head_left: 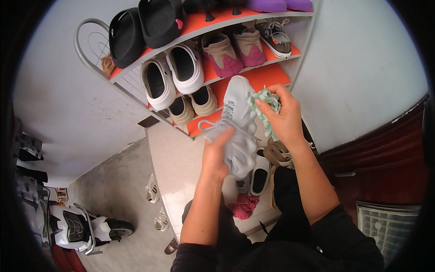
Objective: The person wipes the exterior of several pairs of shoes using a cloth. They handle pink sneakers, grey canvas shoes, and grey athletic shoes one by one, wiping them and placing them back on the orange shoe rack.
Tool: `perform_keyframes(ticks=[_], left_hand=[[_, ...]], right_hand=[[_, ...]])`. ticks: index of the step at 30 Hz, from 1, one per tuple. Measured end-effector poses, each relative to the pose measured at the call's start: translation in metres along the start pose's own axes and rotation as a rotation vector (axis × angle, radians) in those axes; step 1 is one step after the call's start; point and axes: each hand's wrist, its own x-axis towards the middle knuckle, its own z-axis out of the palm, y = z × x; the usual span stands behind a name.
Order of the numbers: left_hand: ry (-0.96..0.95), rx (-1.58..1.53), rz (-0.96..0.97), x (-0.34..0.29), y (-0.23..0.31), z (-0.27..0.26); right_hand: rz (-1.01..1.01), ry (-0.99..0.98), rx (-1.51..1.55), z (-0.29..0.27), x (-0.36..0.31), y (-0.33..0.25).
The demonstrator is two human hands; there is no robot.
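A pale grey lace-up sneaker (239, 106) with a chunky, lobed sole is held up in front of me, its toe toward the shoe rack. My left hand (218, 152) grips it around the heel end and is slightly blurred; a loop of lace sticks out beside the thumb. In my right hand (286, 113) a green-and-white cloth (266, 109) is bunched between thumb and fingers. The cloth touches or nearly touches the sneaker's right side near the toe, and its lower end hangs down.
Ahead stands a shoe rack (272, 78) with orange shelves, holding black clogs (161, 22), white clogs (185, 68), beige clogs (204, 100) and pink-beige shoes (222, 54). Below my hands lie a red cloth (245, 206) and white slip-ons (259, 177). A scooter (86, 229) is at left.
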Motion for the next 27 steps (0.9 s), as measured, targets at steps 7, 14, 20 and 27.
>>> perform_keyframes(ticks=[7, 14, 20, 27], left_hand=[[-0.031, 0.125, 0.015, -0.007, 0.000, 0.011], [-0.050, -0.249, -0.164, 0.014, -0.011, -0.020], [0.076, -0.329, -0.047, 0.014, -0.009, -0.014], [0.042, -0.406, 0.008, 0.010, 0.001, -0.019]], right_hand=[[-0.115, -0.010, -0.220, -0.001, 0.005, 0.001], [0.139, -0.067, 0.090, 0.005, -0.001, -0.006], [0.007, -0.435, -0.041, 0.022, -0.023, -0.011], [0.044, -0.497, -0.266, 0.011, -0.012, -0.014]])
